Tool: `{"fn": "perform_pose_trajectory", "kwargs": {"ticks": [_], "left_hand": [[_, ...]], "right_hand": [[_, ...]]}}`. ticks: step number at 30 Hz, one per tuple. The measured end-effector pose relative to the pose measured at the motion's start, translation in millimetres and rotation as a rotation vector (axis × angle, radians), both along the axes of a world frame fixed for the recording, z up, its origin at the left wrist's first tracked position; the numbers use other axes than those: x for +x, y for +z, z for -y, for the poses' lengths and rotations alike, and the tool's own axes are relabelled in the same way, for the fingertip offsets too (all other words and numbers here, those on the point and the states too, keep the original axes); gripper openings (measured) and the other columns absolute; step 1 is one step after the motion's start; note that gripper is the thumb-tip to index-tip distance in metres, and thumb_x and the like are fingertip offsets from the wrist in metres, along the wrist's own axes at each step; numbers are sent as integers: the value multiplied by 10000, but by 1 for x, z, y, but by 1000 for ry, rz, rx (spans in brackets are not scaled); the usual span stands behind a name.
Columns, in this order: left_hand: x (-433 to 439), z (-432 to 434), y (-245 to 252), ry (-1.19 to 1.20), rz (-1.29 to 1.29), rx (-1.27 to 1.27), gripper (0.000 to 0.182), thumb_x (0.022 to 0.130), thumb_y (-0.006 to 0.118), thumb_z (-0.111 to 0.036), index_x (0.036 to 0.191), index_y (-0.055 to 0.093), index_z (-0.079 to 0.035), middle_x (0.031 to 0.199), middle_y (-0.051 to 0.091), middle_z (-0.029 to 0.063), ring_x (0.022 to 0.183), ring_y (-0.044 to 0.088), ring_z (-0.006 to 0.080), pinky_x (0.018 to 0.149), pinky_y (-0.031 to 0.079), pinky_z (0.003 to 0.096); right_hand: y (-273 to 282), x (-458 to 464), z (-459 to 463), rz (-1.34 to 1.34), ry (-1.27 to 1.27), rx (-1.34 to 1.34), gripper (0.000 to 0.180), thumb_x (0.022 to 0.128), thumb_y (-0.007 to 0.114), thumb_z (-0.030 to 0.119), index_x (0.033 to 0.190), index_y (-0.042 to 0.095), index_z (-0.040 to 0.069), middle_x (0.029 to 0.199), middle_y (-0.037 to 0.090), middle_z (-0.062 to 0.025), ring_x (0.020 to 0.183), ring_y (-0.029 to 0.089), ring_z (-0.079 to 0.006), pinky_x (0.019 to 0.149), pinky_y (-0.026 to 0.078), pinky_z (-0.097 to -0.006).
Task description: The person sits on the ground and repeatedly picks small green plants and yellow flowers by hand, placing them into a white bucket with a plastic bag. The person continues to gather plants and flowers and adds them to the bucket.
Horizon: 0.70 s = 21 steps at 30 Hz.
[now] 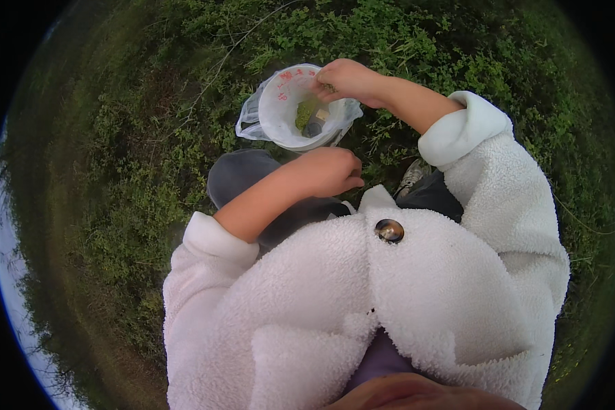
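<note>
A white plastic bucket (275, 106) lined with a clear plastic bag (252, 119) stands on the ground before me, with red writing on its inner wall. Small yellow-green plant pieces (303, 114) lie at its bottom, beside a dark grey object (315, 125) with a tan patch. Over the bucket's far right rim is my right hand (344, 82), its fingers curled downward; something small and greenish shows between them, too small to name. My left hand (333, 171) hovers between the bucket and my body, fingers bent and turned mostly away, so their contents are hidden.
Low leafy shrubs (389, 31) and grass surround the bucket. A thin bare branch (225, 59) slants down at its left. My bent knee (241, 171) in grey trousers is close to the bucket's near side, and a shoe (413, 177) is at the right.
</note>
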<state>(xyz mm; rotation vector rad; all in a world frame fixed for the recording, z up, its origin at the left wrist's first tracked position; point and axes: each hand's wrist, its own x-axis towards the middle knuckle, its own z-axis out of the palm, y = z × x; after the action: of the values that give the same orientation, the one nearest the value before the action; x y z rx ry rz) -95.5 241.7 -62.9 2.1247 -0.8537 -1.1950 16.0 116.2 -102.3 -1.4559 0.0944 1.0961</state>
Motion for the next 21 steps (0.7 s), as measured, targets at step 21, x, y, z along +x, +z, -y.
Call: {"fn": "perform_pose_trajectory", "kwargs": {"ticks": [21], "left_hand": [[33,-172,-195,1207,-747,324,476,844,594,-372,1178,464,-58,1082,563,86,927,555,194,807,462,362]], "right_hand": [[-127,-22,-46,705,693,-310,326,726,536,16,1048,563,56,1048,565,-135,911,588,-312,796,469,-403]]}}
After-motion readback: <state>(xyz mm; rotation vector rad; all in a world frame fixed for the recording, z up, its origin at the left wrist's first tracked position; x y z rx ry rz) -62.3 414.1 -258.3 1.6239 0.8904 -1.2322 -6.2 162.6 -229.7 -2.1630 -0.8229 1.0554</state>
